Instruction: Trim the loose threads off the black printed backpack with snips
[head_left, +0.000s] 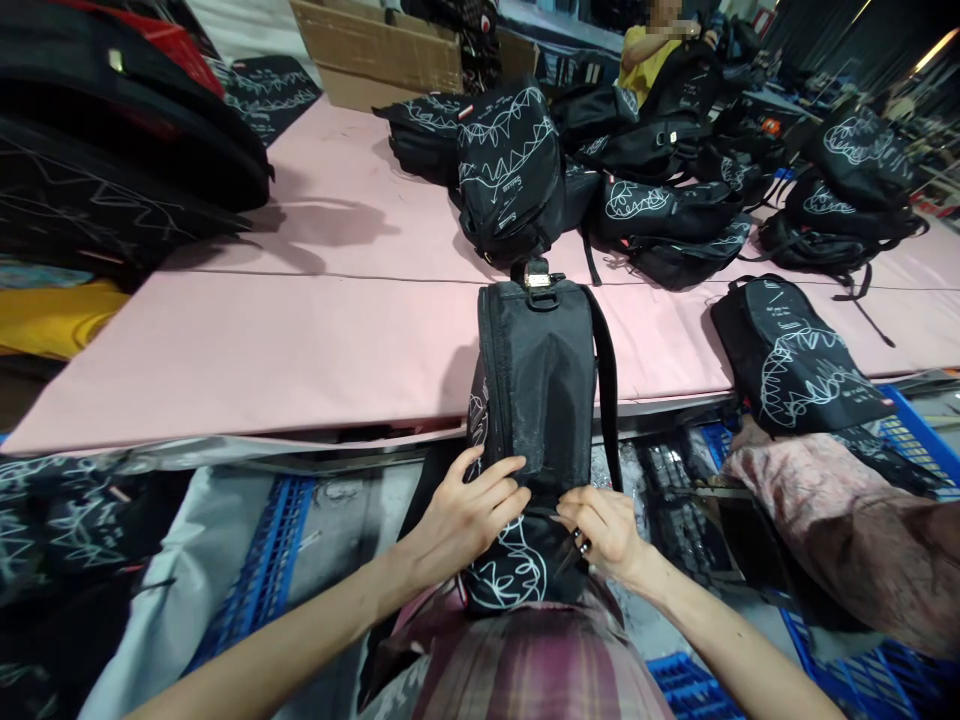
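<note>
A black backpack (551,380) with white scribbled line drawings stands on end before me, its lower part against my lap and its upper part against the table edge. A narrow panel of it faces me, with a metal buckle on top and a strap hanging at its right. My left hand (472,505) rests on the backpack's left side, fingers spread across the panel. Lower on the right, my right hand (604,525) has its fingertips pinched together at the bag's fabric. A small dark shiny piece shows by those fingers; I cannot make out what it is.
The pink-covered table (360,330) carries several black backpacks (510,170) at the back. Another backpack (795,350) lies at its right edge, near a person's patterned sleeve (832,520). Large dark bags (112,140) stand left. Blue plastic crates (259,560) are below. Someone in yellow (637,65) is behind.
</note>
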